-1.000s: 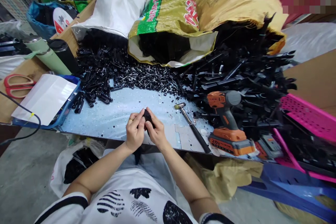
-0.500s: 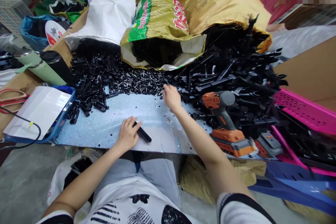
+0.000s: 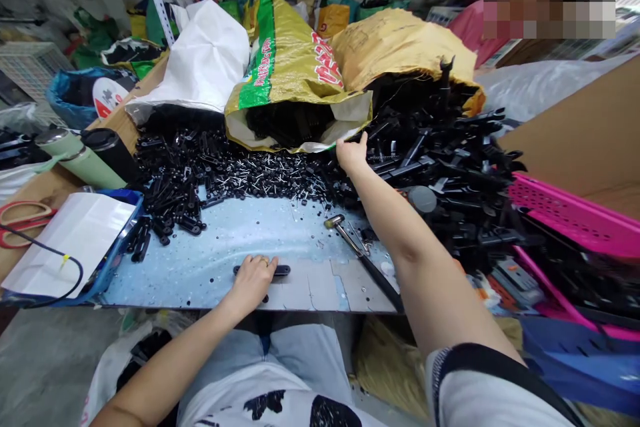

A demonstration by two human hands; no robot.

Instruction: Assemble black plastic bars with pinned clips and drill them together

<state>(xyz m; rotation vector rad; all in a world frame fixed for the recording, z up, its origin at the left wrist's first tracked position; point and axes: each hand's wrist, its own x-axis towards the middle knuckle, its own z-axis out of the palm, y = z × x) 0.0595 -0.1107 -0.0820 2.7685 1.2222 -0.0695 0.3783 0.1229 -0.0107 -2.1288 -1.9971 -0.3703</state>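
Your left hand (image 3: 257, 280) is resting low on the worktop (image 3: 225, 233), fingers curling down over a dark elongated part (image 3: 283, 271). The part is lying crosswise near the front edge, its two ends showing on either side of the hand. Whether the fingertips are pinching it or only pressing on it: cannot tell, the hand is covering the contact.

Your right hand (image 3: 353, 155) is standing well forward, arm extending, at the lower lip of the gold-and-green sack (image 3: 295, 70). Two digits are showing spread apart; the others are hidden. Long black pieces (image 3: 450, 170) are heaping up just to its right; a bed of small metal pins (image 3: 265, 177) is lying to its left.

Between your arms, a hammer (image 3: 379, 282) is lying aslant, head away from you. Short black links (image 3: 170, 180) are piling at the left. Beyond your right forearm, a battery pack (image 3: 515, 283) is sitting beside the pink basket (image 3: 575, 213).
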